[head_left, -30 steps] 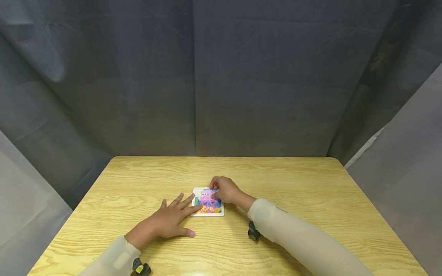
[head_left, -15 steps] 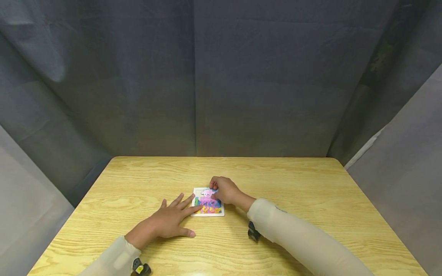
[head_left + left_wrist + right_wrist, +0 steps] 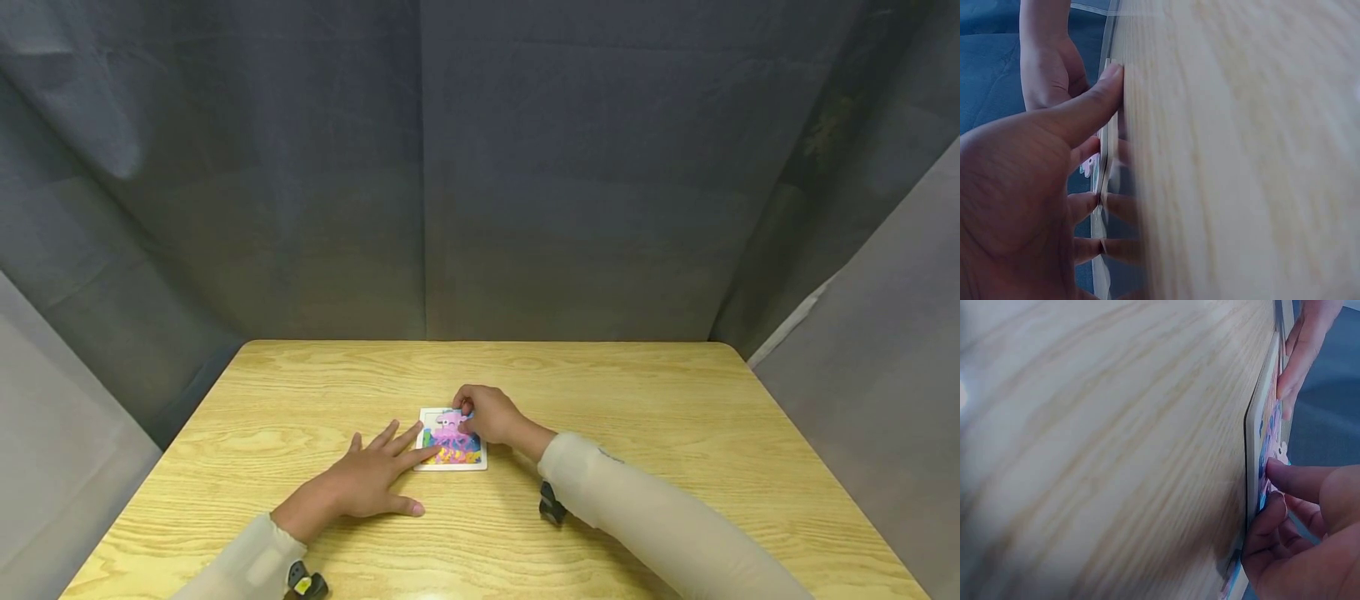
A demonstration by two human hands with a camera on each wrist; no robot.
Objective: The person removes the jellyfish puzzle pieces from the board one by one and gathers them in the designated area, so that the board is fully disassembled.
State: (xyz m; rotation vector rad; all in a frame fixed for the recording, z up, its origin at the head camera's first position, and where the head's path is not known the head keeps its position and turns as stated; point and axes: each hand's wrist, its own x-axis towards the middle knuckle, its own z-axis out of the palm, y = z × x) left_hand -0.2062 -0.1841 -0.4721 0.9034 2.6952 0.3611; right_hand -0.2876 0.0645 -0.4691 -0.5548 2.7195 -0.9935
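A small jigsaw puzzle in a white frame (image 3: 452, 467) lies on the table, its picture a pink sea creature with tentacles over blue, yellow and green. My left hand (image 3: 366, 481) is spread flat beside it, fingertips resting on the frame's left side and the picture's lower left. At the upper right of the board, my right hand (image 3: 491, 414) pinches a pink puzzle piece (image 3: 448, 422) with an eye on it. In the right wrist view, the piece (image 3: 1282, 451) stands a little proud of the board, between thumb and curled index finger. Its far edge is hidden by the fingers.
The wood-grain table (image 3: 637, 400) stretches out around the puzzle. Dark grey curtains (image 3: 570, 183) hang behind its far edge, with paler cloth at both sides. Each wrist wears a strap with a black camera (image 3: 551, 503). The left camera (image 3: 307, 583) sits near the bottom edge.
The pink piece in my right fingers has tipped and shifted slightly over the board, and those fingers moved a touch left. My left hand has stayed in place.
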